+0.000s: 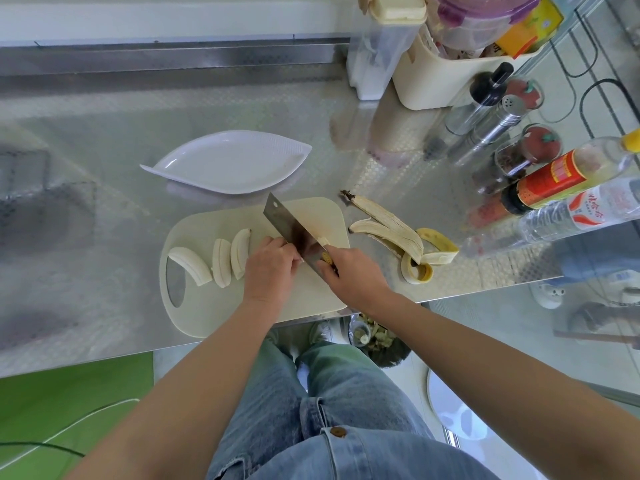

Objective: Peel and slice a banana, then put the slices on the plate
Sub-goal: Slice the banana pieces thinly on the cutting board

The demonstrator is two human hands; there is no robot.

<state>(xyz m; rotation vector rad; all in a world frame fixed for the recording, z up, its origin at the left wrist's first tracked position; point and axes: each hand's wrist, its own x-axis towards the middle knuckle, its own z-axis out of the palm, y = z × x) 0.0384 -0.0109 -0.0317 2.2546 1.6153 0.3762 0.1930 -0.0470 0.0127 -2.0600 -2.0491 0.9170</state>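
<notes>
Centre frame: the right hand (pixel 349 271) grips the cleaver (pixel 291 230), the left hand (pixel 270 268) holds the banana piece (pixel 323 240) with curled fingers. Three slices (pixel 221 258) lie left on the board (pixel 322 213)

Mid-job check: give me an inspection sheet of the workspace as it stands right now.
Surface: metal counter; cutting board at its near edge.
Job's things: three banana pieces on the board's left; plate behind the board, no slices on it; cleaver blade down on the banana end.
Clutter: banana peel right of the board; bottles, shakers, jars and cream basket at the back right.
Grippers: left hand curled beside the blade, seemingly on the banana; right hand grips the cleaver handle.
Cables: white cable on the green floor.
Surroundings: bin with scraps under the counter.
</notes>
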